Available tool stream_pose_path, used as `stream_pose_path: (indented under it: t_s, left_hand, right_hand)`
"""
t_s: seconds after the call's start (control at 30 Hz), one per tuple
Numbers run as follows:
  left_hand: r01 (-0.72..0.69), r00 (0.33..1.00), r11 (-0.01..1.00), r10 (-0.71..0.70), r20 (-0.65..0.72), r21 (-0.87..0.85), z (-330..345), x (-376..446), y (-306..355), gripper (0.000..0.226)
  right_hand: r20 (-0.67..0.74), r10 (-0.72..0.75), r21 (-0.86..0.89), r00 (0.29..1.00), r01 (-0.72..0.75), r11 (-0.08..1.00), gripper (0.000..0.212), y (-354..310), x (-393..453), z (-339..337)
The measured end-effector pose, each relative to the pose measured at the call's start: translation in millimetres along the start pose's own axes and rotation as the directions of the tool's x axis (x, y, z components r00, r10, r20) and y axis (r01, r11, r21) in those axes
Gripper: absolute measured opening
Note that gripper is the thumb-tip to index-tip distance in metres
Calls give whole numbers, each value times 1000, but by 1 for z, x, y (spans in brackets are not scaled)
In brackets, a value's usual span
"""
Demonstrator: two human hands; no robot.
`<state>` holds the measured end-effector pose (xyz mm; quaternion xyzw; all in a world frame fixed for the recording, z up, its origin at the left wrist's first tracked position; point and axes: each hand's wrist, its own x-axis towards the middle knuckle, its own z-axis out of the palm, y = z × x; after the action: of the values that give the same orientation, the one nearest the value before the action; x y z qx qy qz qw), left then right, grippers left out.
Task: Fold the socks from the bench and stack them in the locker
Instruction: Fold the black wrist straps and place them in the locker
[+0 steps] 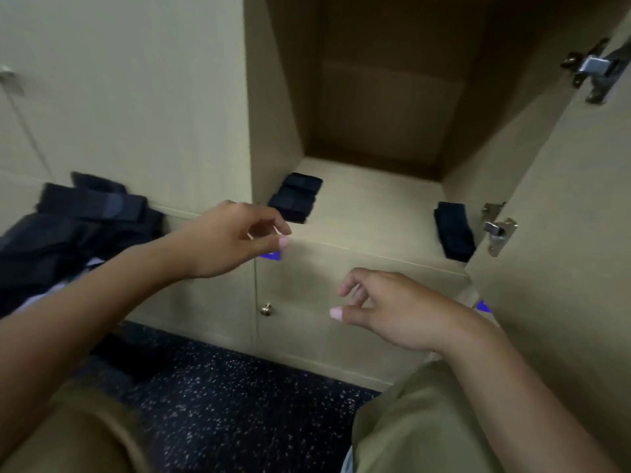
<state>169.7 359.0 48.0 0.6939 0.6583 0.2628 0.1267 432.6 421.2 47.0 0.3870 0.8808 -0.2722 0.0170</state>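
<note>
Single head-worn view, wide-angle. It looks forward and down, close on the open locker (368, 206) and floor (239, 397).

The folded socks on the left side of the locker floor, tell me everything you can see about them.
The left socks are a small dark stack, navy or black, of soft knit-looking fabric folded into flat rectangles. Two or three layers seem to lie slightly offset, though blur hides the exact count. The stack rests on the locker floor near the front edge, close beside the left wall; contact with the wall is unclear. Neither hand touches it; the left hand is just in front, empty.
</note>
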Motion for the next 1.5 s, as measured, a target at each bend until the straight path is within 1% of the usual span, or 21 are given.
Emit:
stream_pose_path:
  t_s: [0.1, 0.2, 0.27, 0.37, 0.47, 0.53, 0.6, 0.7, 0.8, 0.87, 0.97, 1.07, 1.17, 1.23, 1.33, 1.43, 1.5]
  left_hand:
    - [87, 995, 996, -87, -47, -9, -21, -39, -16, 20]
    - [179, 976, 984, -175, -128, 22, -44, -77, -34, 18]
    - [248, 951, 968, -250, -184, -35, -62, -103, -48, 15]
    - [345, 898, 927, -371, -238, -144, -85, -140, -67, 13]
    - [392, 829, 892, -448, -335, -224, -96, -163, -76, 17]
    - [434, 787, 878, -479, -388, -204, -99, -173, -81, 16]
    - [513, 750, 846, -525, -402, -148, -102, -181, -83, 15]
    - [584, 708, 805, -567, -422, -101, -115, -189, -82, 17]
    - [642, 663, 766, -567, -488, -18, -126, -198, -80, 17]
    - [668, 639, 744, -570, -516, 6, -125, -203, -82, 17]
    - [674, 624, 739, -584, -520, -21, -120, -204, -91, 18]
    - [678, 613, 735, -585, -531, -28, -117, -195, -107, 18]
    - [683, 607, 730, -590, -533, -29, -115, -182, -118, 19]
    - [686, 604, 727, -594, -531, -33, -113, -174, -123, 18]
    - [693, 589, 720, -595, -547, -36, -111, -167, -129, 17]
    - [705, 564, 708, -598, -569, -45, -105, -167, -136, 17]
    - [724, 556, 690, -608, -566, -31, -99, -173, -140, 17]
  right_hand:
    - [19, -105, 1, 994, 105, 994, 32, -33, 11, 14]
    - [40, -227, -45, 973, 229, 972, 29, -73, 33, 30]
    - [51, -297, -91, 954, 300, 949, 28, -99, 48, 38]
    - [76, -360, -158, 930, 368, 916, 27, -132, 70, 44]
    - [70, -409, -195, 910, 415, 889, 29, -158, 87, 47]
    - [30, -441, -208, 897, 437, 875, 30, -170, 99, 50]
    - [11, -458, -201, 889, 451, 870, 31, -176, 112, 53]
    - [-23, -443, -140, 896, 436, 889, 30, -181, 140, 56]
    - [-49, -424, -47, 904, 422, 905, 33, -189, 175, 63]
    - [-76, -386, 30, 919, 389, 921, 45, -196, 197, 69]
    - [-97, -298, 128, 950, 309, 942, 66, -210, 224, 79]
    - [-129, -297, 93, 946, 309, 946, 74, -227, 253, 92]
    - [-173, -316, 47, 933, 328, 944, 69, -246, 279, 107]
    - [-227, -275, 30, 934, 289, 957, 64, -259, 291, 117]
    - [-305, -166, 9, 938, 177, 984, 59, -275, 302, 134]
    - [-331, -156, -58, 931, 145, 988, 56, -279, 312, 147]
    - [-327, -143, -54, 934, 133, 990, 52, -278, 317, 150]
